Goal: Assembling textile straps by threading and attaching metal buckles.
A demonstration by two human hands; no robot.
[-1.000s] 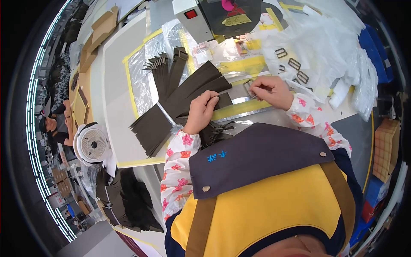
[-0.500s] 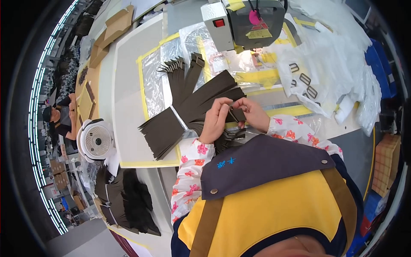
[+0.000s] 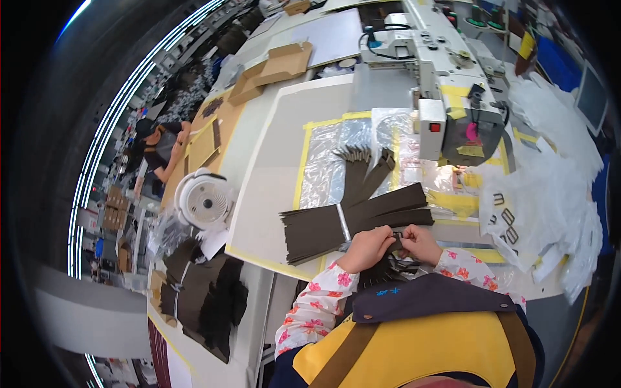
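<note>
Close in front of my apron, my left hand [image 3: 367, 249] and my right hand [image 3: 420, 245] pinch a short dark strap with a slotted buckle [image 3: 396, 239] between them. Just beyond and to the left lies a fanned bundle of dark grey-brown strips [image 3: 310, 234], wrapped by a white band [image 3: 343, 222]. Across it, toward the far side, rest more strips [image 3: 354, 178] whose far ends carry buckles. Several loose metal buckles [image 3: 509, 226] lie on clear plastic to my right. My fingers partly hide the strap.
A sewing machine [image 3: 474, 132] stands at the far right, beside crumpled white plastic [image 3: 550, 174]. On the left are a white fan [image 3: 206, 202], a cardboard box [image 3: 284, 63] and more dark bundles [image 3: 194, 284]. A person [image 3: 158, 145] sits further off at another table.
My view has swung, so the table appears lower and further right, and more of the sewing machine shows. Both hands still hold the strap and buckle, with the fingers closer around it.
</note>
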